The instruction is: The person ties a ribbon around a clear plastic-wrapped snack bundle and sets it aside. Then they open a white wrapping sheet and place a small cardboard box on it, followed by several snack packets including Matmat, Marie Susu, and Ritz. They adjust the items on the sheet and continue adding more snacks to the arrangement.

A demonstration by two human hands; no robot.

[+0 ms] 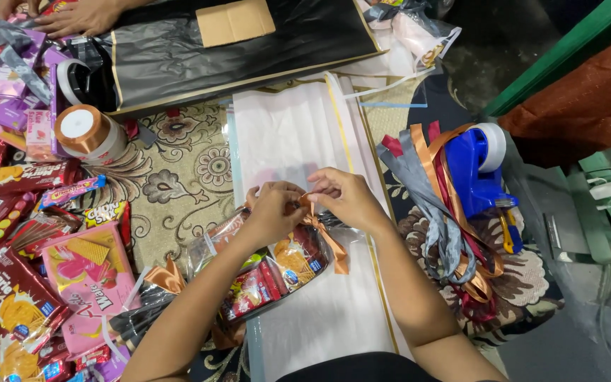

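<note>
**Bow half-tied on the snack bundle**

Over the clear snack bag [263, 272], both hands pinch its copper ribbon [327, 240] at the neck: left hand [274, 212] and right hand [344, 198] closed on it. Snacks look packed already; the bow looks unfinished. Right of the bag, cut ribbons [440, 212] drape by a blue tape dispenser [479, 173].

Copper-orange satin ribbon [323, 237]; blue tape dispenser [476, 170]; cream carpet [178, 177] with dark floral pattern; pink wafer packet [90, 283]; black gold-edged wrapping sheet [235, 49]; white gold-edged sheets [291, 134]; grey, maroon ribbon strips [440, 219].
</note>
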